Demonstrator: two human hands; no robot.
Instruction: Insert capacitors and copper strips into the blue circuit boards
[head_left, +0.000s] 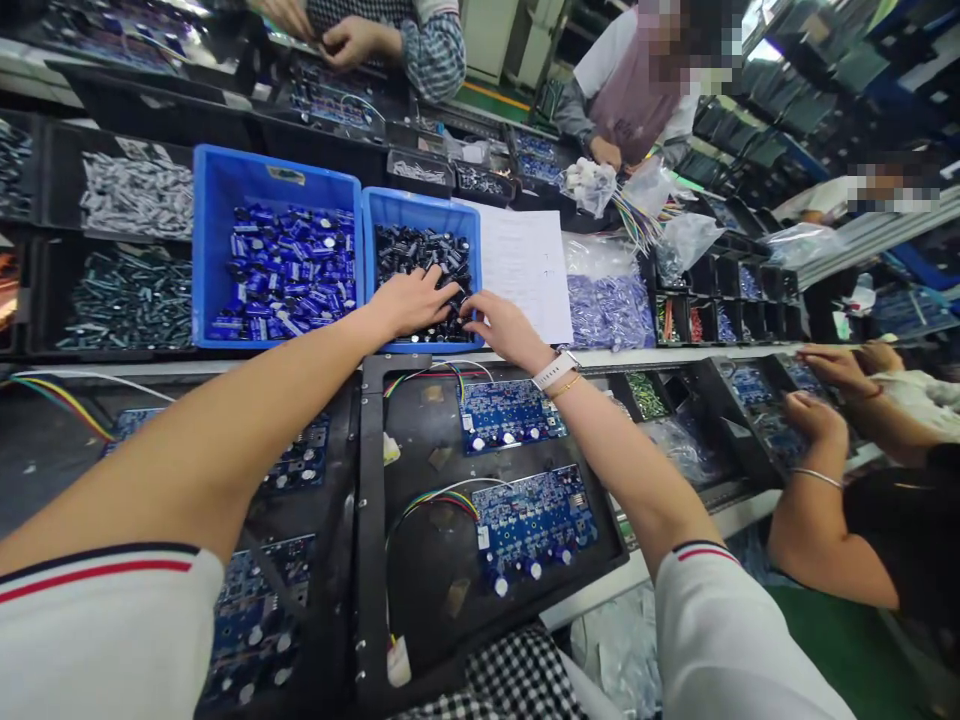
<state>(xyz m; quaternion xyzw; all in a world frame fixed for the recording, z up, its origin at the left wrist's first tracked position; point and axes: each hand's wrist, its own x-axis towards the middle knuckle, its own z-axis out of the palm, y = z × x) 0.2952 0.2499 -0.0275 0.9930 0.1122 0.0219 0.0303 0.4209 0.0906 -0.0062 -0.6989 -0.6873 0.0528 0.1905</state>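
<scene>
My left hand (pixel 411 302) reaches into the small blue bin (pixel 369 230), its fingers spread over a heap of black capacitors (pixel 412 245). Its thumb is partly hidden. At the bin's right wall, my right hand (pixel 501 325) has its thumb and fingers drawn together around something small and dark, which I cannot make out. Below the hands, a black tray (pixel 427 520) holds a blue circuit board (pixel 510 410) and a nearer circuit board (pixel 536 525), each with round capacitors along one edge and coloured wires attached.
A larger blue bin (pixel 201 250) of blue capacitors (pixel 292 265) stands to the left, beside black bins of small parts (pixel 135 195). Printed paper (pixel 525 270) and a bag of purple parts (pixel 609 305) lie right. A co-worker's arm (pixel 817 500) is at the right; others work across the line.
</scene>
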